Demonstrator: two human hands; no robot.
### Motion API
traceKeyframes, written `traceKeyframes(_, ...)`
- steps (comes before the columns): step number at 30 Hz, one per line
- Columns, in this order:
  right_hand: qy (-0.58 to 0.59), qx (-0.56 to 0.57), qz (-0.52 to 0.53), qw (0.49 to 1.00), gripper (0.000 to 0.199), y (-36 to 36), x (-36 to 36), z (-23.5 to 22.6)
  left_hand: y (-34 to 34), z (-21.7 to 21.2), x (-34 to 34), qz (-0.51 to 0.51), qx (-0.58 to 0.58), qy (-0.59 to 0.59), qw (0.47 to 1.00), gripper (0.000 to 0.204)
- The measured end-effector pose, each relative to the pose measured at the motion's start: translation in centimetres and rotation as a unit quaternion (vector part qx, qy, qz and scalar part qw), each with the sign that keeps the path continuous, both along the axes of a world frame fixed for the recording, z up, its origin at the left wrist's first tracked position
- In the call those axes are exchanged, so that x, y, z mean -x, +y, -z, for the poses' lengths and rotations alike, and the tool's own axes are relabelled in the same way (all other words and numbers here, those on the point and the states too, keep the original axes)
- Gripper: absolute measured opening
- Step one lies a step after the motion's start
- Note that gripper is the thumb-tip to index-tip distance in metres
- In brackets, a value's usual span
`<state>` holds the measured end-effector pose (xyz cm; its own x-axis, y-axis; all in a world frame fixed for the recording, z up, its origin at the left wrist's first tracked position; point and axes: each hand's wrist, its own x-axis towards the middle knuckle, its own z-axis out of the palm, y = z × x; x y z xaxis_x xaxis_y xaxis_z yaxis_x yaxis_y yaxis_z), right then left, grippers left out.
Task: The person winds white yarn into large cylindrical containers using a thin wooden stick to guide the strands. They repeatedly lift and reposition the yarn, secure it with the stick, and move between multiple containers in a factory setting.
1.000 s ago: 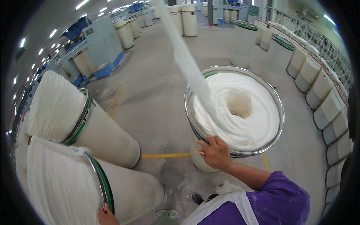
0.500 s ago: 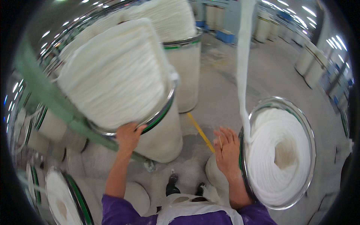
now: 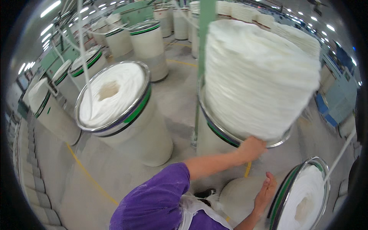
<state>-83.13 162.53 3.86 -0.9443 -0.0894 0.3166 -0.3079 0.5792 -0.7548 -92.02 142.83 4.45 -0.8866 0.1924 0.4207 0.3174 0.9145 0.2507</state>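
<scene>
My left hand [image 3: 252, 149] is closed on the near metal rim of a tall off-white sliver can [image 3: 209, 142]. From that can rises a thick stack of coiled white sliver [image 3: 260, 80], well above the rim. My right hand [image 3: 266, 191] is held up with its fingers stretched out, holding nothing. It is nearest to a second can [image 3: 281, 195] at the lower right, whose coiled sliver [image 3: 303, 207] has a hole in its middle. A rope of sliver [image 3: 345, 149] runs down into this second can from the right.
Another full can [image 3: 149, 142] stands to the left, with a strand [image 3: 82, 57] dropping into it. A green post [image 3: 206, 38] rises beside the heaped can. More cans [image 3: 147, 46] stand farther back, and a yellow floor line [image 3: 90, 174] crosses the left.
My view has swung left, so the heaped can now appears right of centre and the left-hand cans show. My left hand stays on the rim; my right hand stays open near the right can.
</scene>
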Motion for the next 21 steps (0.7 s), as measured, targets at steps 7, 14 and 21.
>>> traceKeyframes(7,0.047,-0.069,-0.045,0.996,0.043,-2.9,-9.0,0.1,-4.5,1.1,-12.6,0.04,-0.018,0.004,0.999,0.042)
traceKeyframes(14,0.096,-0.106,-0.128,0.981,0.04,-2.2,-13.5,-1.3,-7.3,-0.1,-25.5,-0.026,-0.042,0.026,0.998,0.046)
traceKeyframes(21,0.16,-0.06,-0.32,0.932,0.041,1.1,-15.5,-1.6,-7.1,-0.8,-37.0,-0.111,0.036,0.018,0.993,0.052)
